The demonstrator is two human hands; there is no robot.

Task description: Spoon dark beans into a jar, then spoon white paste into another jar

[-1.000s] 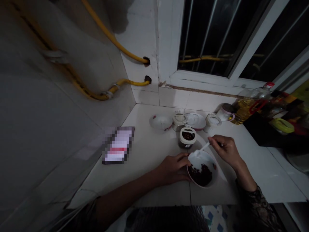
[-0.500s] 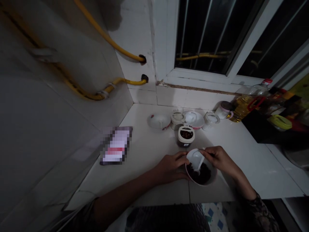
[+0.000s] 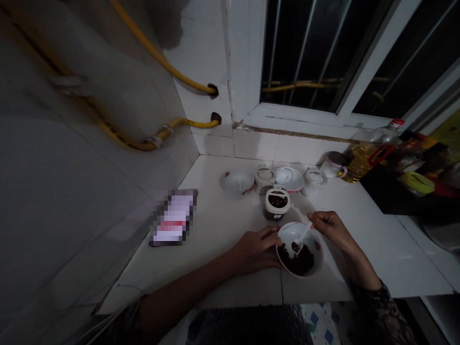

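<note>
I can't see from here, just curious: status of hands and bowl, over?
Left hand holding bowl; right hand gripping white spoon. Dark bits in both. Jar just beyond bowl.

One white bowl [image 3: 287, 233], dark flakes [image 3: 304, 263] inside, left hand [image 3: 256, 249] gripping its side, right hand [image 3: 331, 228] holding one white spoon [image 3: 306, 232], scoop loaded, one cream-rimmed jar [image 3: 276, 203] just beyond, phone [image 3: 174, 218] at left, yellow pipes [image 3: 133, 143], barred window [image 3: 316, 57].

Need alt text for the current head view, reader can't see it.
A person's left hand holds the side of a white bowl of dark, crumbly contents while the right hand holds a small white spoon inside it, dark bits in its scoop. Beyond the bowl, a cream-rimmed jar stands on a pale counter; a phone lies to the left.
</note>
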